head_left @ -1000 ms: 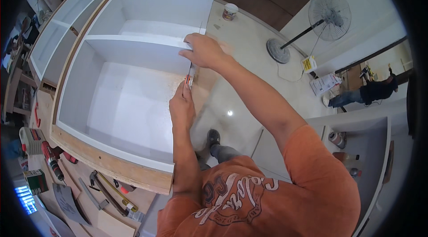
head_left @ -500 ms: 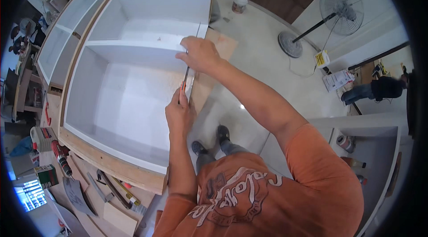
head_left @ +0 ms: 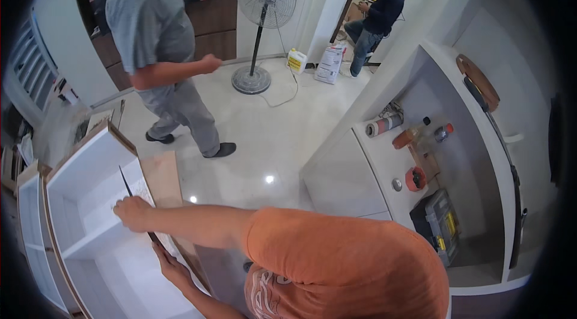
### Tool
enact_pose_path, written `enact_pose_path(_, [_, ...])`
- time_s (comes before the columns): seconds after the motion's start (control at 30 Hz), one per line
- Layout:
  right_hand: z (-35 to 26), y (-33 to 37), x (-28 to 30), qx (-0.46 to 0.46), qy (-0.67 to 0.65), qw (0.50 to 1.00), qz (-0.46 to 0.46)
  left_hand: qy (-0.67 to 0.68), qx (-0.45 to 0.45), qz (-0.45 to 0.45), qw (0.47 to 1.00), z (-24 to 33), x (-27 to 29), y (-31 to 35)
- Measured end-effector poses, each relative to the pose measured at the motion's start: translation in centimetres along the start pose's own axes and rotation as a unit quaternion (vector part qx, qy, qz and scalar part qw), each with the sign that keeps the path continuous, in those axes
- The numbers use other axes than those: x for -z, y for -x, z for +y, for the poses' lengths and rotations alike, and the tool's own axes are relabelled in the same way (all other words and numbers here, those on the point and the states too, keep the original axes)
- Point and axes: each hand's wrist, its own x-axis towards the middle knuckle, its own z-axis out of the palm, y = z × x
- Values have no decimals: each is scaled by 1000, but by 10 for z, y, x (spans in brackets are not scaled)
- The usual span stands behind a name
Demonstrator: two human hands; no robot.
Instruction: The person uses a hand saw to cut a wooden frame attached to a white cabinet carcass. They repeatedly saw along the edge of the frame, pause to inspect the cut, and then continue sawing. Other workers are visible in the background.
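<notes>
A long, thin dark file (head_left: 126, 181) lies along the right edge of a white-lined wooden cabinet (head_left: 90, 241), which rests on its back with its compartments facing up. My right hand (head_left: 133, 213) is closed on the blade near its middle, above the divider between two compartments. Closer to me, my left hand (head_left: 172, 266) is wrapped round the handle end, most of which it hides. Dust or shavings speckle the white edge near the blade. A light brown board (head_left: 162, 176) sits beneath the cabinet and juts out on its right.
A person in grey (head_left: 156, 48) stands beyond the cabinet; another in dark clothes (head_left: 383, 15) is at a doorway. There is a standing fan (head_left: 258, 36) at the back. To my right, a white shelf unit (head_left: 372, 157) holds bottles, an orange cup and a toolbox (head_left: 437, 226).
My view has swung to the right and up, so the cabinet now sits lower left. The person in grey has come into fuller view. Both my hands still hold the file.
</notes>
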Motion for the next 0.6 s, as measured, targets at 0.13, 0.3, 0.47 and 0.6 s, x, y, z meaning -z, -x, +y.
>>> enact_pose_path(0.13, [0,6,12,-27,21,999,-6,14,-46,6,999,-31,-11,-5])
enact_pose_path(0.3, [-1,0,8,-31,19,999,-5,27,-28,-2,999,-34,-14,-7])
enact_pose_path(0.47, [3,-10,-5,-20,5,1000,13,-33,-59,35,997,-31,-13,-7])
enact_pose_path(0.6, [24,-20,-50,-23,-26,999,32,-13,-14,-44,999,42,9,-10])
